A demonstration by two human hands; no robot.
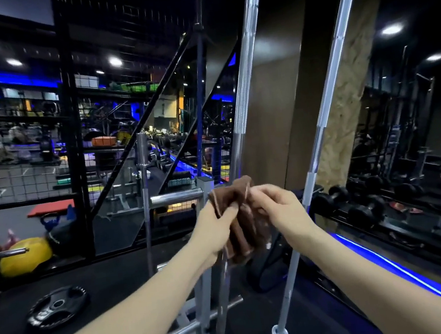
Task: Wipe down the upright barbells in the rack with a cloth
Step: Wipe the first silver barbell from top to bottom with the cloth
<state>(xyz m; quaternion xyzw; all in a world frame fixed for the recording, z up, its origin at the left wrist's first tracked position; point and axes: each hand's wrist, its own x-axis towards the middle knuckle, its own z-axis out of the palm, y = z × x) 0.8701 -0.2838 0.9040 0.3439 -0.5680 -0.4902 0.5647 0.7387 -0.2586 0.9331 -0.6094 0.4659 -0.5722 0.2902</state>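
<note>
Here the brown cloth (241, 219) is bunched around the middle upright barbell (243, 89), low on its shaft, just above the grey rack (201, 294). It is clamped from both sides: the fingers of the left hand (217, 231) are closed on its left folds, and those of the right hand (280, 209) are pinched on its upper right edge. A slip is judged possible, since the cloth is gathered loosely and a trailing corner could be caught on the rack's chrome pegs. The leaning bar could also be rocked in its socket if it is pulled sideways, and knocked against the second barbell (328, 103) just beside it. The bar's stretch under the cloth is hidden, so true contact cannot be confirmed. The tops of both bars are cut off, and the dark background is hard to make out.
</note>
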